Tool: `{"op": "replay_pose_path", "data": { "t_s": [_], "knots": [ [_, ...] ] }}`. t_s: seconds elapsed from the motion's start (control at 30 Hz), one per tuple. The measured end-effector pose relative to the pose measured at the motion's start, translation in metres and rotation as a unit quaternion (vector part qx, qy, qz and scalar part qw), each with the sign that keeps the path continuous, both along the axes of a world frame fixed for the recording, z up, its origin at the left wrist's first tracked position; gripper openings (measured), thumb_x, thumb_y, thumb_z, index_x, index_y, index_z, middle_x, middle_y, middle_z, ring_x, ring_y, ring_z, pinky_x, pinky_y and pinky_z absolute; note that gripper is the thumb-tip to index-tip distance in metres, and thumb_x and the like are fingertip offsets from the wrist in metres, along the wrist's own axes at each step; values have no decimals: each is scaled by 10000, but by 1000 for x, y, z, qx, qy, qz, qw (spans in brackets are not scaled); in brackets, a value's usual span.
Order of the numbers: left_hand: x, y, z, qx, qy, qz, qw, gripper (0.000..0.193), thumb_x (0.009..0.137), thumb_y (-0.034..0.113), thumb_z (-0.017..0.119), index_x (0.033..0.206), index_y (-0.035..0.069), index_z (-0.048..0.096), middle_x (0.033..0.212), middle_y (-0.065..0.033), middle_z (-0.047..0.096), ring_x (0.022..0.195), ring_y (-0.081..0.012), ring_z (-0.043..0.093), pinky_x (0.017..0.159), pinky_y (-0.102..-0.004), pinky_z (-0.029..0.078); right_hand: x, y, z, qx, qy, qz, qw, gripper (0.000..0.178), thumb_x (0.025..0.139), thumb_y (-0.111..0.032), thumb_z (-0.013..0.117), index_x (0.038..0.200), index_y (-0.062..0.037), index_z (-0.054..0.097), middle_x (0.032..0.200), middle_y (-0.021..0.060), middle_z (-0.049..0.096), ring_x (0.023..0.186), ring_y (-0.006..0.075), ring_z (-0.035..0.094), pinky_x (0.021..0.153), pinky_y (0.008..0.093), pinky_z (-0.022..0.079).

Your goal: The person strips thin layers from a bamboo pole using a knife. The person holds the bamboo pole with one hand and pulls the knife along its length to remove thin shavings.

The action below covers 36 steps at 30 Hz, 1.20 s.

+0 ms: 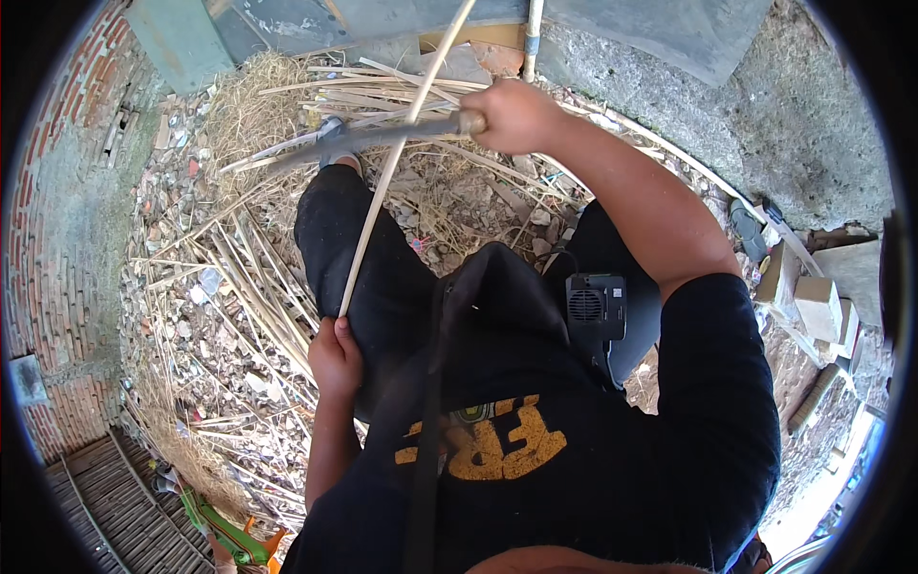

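Note:
My left hand (336, 360) is closed around the lower end of a long, pale bamboo strip (373, 211), beside my left thigh. From there the strip slants up and away past the top edge of the view. In my right hand (517, 116) is the wooden handle of a machete (330, 148), gripped in a fist. Its long dark blade points left, slightly blurred, and crosses the strip about midway; whether the two touch I cannot tell. Below the blade tip, my left foot (335, 134) stands among debris.
Split bamboo strips (258, 287) lie scattered on the rubble at left, with more (363, 91) ahead near dry fibre (258, 105). A brick wall (57, 220) rises at left, a grey wall (803, 143) at right. Blocks (818, 308) and a brush (813, 400) sit at right.

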<state>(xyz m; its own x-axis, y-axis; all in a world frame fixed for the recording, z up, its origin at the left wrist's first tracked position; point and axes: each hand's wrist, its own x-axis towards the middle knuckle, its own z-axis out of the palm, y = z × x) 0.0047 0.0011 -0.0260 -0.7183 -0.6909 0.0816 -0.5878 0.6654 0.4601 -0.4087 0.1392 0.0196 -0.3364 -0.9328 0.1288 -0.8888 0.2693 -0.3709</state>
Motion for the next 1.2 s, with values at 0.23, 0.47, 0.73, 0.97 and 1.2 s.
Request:
{"op": "replay_pose_path", "data": {
  "t_s": [0.23, 0.47, 0.73, 0.97, 1.2],
  "knots": [
    [-8, -1, 5, 1, -15, -13, 1000, 363, 1046, 279, 467, 790, 27, 519, 644, -256, 573, 629, -491, 578, 559, -552, 418, -43, 4, -10, 15, -54, -113, 992, 389, 789, -239, 628, 1151, -110, 685, 977, 217, 709, 961, 386, 679, 884, 486, 542],
    [-2, -4, 9, 19, -25, -23, 999, 388, 1051, 283, 450, 776, 16, 518, 623, -258, 558, 620, -500, 565, 554, -552, 409, 5, -1, 9, 79, 73, 27, 994, 302, 779, -180, 666, 1072, -126, 712, 831, 174, 703, 778, 340, 694, 739, 456, 560],
    [-7, -9, 10, 26, -10, -32, 999, 391, 1056, 272, 429, 778, 13, 523, 616, -255, 552, 611, -494, 564, 553, -549, 407, -45, 9, -8, -14, -86, -132, 987, 293, 801, -227, 623, 1044, -94, 718, 951, 216, 712, 922, 369, 688, 857, 466, 547],
    [-6, 1, 6, -47, -44, -21, 998, 366, 1054, 263, 432, 780, 36, 516, 620, -242, 562, 603, -482, 569, 558, -566, 416, 24, 0, 27, 112, 18, 42, 993, 179, 748, -156, 653, 906, -77, 681, 789, 150, 681, 776, 338, 678, 730, 480, 536],
    [-13, 4, 13, -40, -48, -19, 998, 384, 1055, 279, 437, 772, 29, 506, 621, -246, 560, 614, -482, 571, 559, -564, 413, -27, 13, 0, 57, -32, -65, 996, 208, 765, -190, 660, 943, -93, 705, 840, 167, 701, 824, 360, 688, 766, 482, 544]
  ]
}}
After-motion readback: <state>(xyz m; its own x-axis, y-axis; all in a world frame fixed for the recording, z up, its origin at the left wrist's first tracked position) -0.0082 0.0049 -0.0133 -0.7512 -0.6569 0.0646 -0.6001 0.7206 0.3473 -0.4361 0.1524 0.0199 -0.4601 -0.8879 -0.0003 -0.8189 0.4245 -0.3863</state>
